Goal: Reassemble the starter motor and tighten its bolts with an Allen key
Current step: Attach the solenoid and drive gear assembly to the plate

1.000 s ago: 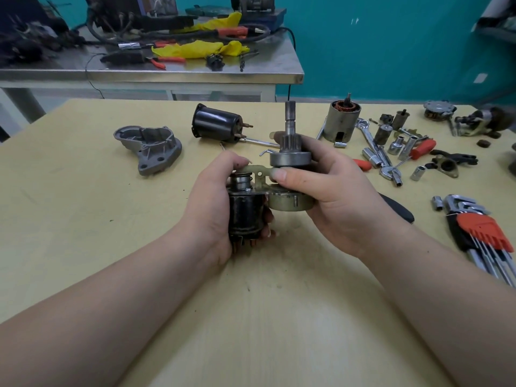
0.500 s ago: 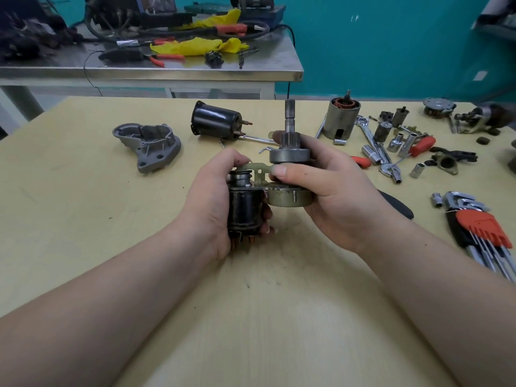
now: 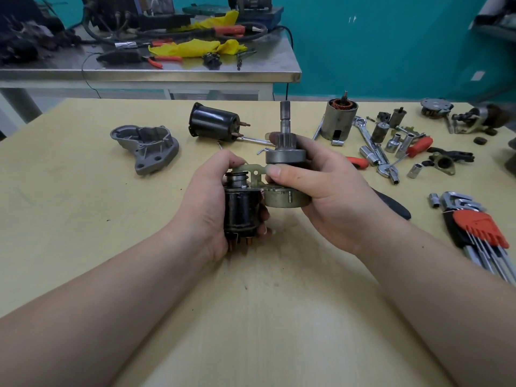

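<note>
Solenoid (image 3: 241, 212) is gripped by the left hand (image 3: 206, 202); pinion drive assembly (image 3: 284, 160) is clasped upright by the right hand (image 3: 332, 196) above the table (image 3: 83, 219).

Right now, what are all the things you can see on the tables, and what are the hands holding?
Solenoid: one, black, in left hand.
Pinion drive: one, grey, in right hand, shaft upright.
End housing: one, grey, table's left.
Motor casing: one, black, lying behind the hands.
Armature: one, grey with copper, upright at right.
Allen key set: one, red holder, far right.
Sockets: several, silver, at right.
Yellow cloth: one, steel bench behind.
Left hand, right hand: two.
</note>
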Action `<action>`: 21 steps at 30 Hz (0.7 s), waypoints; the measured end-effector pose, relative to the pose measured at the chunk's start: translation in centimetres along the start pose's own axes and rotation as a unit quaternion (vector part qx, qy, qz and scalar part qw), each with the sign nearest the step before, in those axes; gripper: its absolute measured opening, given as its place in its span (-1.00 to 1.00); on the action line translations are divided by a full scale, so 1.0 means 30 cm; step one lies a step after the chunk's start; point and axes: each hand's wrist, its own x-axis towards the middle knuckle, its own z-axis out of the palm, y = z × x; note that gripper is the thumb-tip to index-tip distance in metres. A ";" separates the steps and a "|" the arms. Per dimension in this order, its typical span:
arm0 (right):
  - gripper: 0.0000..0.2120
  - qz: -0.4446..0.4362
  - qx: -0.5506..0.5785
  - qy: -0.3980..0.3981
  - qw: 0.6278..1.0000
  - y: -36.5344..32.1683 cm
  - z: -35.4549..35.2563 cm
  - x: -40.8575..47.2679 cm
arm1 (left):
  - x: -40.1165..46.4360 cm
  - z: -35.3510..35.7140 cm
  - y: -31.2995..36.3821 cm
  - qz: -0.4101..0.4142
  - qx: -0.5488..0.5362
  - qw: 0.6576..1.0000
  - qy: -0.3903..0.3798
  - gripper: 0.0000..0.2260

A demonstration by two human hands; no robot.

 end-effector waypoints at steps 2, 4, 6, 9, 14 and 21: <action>-0.63 0.003 0.002 0.003 1.000 0.000 0.000 0.000 | 0.001 -0.001 0.001 -0.002 -0.001 1.000 -0.001 -0.64; -0.62 0.002 0.004 -0.002 1.000 0.001 -0.001 0.001 | 0.000 -0.002 0.001 -0.002 -0.001 1.000 -0.002 -0.64; -0.62 0.003 0.007 -0.006 1.000 0.001 -0.003 0.001 | 0.001 -0.003 0.000 0.000 0.001 1.000 -0.002 -0.63; -0.58 0.008 0.005 -0.008 1.000 0.003 -0.008 0.005 | 0.001 -0.005 0.000 0.000 0.002 1.000 -0.001 -0.64; -0.53 0.008 0.001 -0.010 1.000 0.010 -0.010 0.010 | 0.002 -0.003 0.002 -0.002 0.010 1.000 0.004 -0.65; -0.49 0.016 0.003 -0.007 1.000 0.012 -0.018 0.015 | 0.002 -0.004 0.004 -0.005 0.017 1.000 0.004 -0.69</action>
